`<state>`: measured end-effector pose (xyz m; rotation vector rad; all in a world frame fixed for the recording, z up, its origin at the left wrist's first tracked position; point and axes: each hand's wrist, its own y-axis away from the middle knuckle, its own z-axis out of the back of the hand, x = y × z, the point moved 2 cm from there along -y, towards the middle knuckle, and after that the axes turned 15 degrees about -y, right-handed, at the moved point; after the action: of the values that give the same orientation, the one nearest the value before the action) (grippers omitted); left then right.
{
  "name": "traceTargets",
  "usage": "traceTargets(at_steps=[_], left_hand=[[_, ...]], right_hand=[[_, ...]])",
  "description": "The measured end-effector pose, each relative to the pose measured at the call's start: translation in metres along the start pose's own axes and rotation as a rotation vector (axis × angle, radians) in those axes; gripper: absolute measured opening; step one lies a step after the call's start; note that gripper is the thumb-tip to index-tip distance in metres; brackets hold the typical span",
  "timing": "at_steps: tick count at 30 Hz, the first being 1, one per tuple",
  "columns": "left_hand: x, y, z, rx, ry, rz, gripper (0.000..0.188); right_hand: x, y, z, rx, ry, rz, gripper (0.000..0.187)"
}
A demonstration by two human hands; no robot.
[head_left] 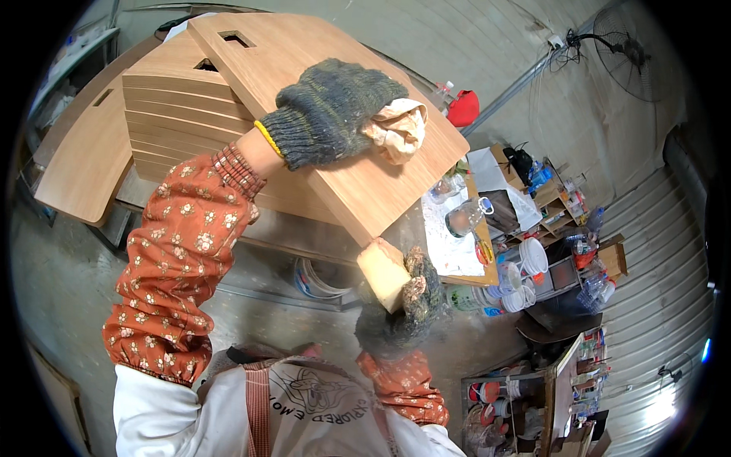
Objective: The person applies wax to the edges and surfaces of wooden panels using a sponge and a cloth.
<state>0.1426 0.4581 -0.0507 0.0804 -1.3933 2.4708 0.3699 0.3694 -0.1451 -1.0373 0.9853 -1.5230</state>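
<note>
Head view, left hand (335,114): crumpled cloth (400,129) is clutched — on the wooden board (373,190).
Right hand (403,316): yellow block (383,276) is gripped — nearer.

The board (327,68) before you is pale wood-grain with rounded corners, and a dark rectangular slot (236,38) is cut near its far left end. It lies flat and askew on your stack (183,114) of similar boards, its near right end jutting out past them. The cloth (397,131) you hold is cream and crumpled, bunched on the board's top face toward that end. Your block (383,274) is pale yellow with a browner upper edge; you hold it tilted by the board's near corner, and whether they touch is unclear.
</note>
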Motion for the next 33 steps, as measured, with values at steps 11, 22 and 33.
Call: traceTargets(at_steps=[11,22,33], left_hand=[[0.002,0.002,-0.003,0.011,-0.013,0.021,0.068],[0.002,0.001,-0.002,0.066,0.001,0.016,0.069],[0.006,0.001,-0.004,0.036,-0.016,-0.029,0.070]], right_hand=[[-0.006,0.007,-0.007,-0.046,-0.001,-0.043,0.083],[-0.006,-0.005,-0.010,-0.063,-0.010,0.020,0.055],[-0.005,0.009,-0.008,-0.023,-0.175,-0.025,0.052]])
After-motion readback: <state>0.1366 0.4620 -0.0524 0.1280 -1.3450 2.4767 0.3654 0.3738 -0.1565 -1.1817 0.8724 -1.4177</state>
